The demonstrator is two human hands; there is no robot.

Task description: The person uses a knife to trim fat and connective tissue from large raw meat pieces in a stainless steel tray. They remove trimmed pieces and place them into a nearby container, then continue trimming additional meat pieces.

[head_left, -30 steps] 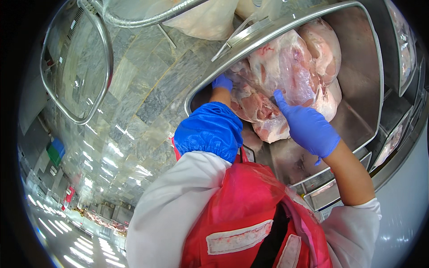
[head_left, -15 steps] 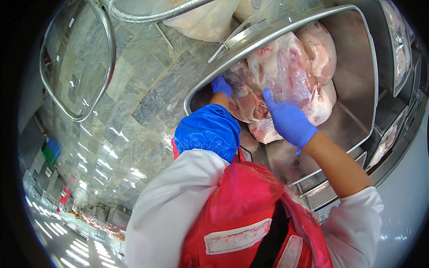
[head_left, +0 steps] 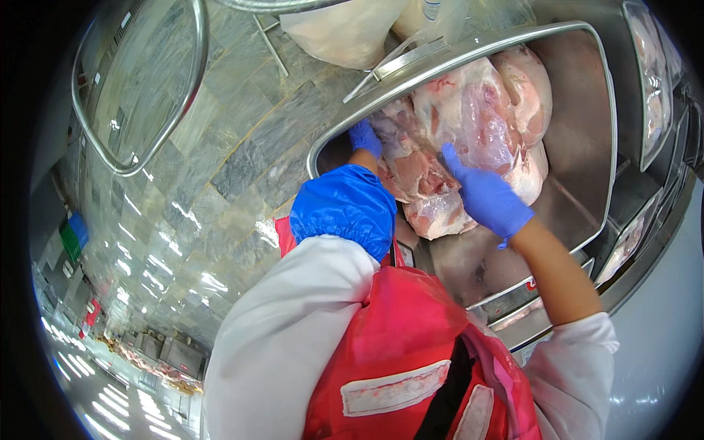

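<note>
Several large cuts of raw meat (head_left: pixel 480 125), pale with skin and fat, lie heaped in a deep steel bin (head_left: pixel 579 132). At the bin's left end, my left hand (head_left: pixel 364 138) in a blue glove grips the edge of a redder raw meat cut (head_left: pixel 418 174); its fingertips are hidden against the meat. My right hand (head_left: pixel 490 199), also blue-gloved, holds the same cut from its right side. Its thumb points up and left over the meat, while the other fingers are out of sight beneath. A blue sleeve cover (head_left: pixel 345 209) wraps my left forearm; my right forearm is bare.
More steel bins with wrapped meat (head_left: pixel 655 88) stand at the right. Large bags of pale contents (head_left: pixel 345 33) rest beyond the bin, by a metal handle (head_left: pixel 411 57). A curved tubular rail (head_left: pixel 192 95) rises at the left over a wet tiled floor (head_left: pixel 242 158).
My view has shifted slightly. Both hands keep nearly the same places on the meat; my right hand sits a little further right and lower in the picture.
</note>
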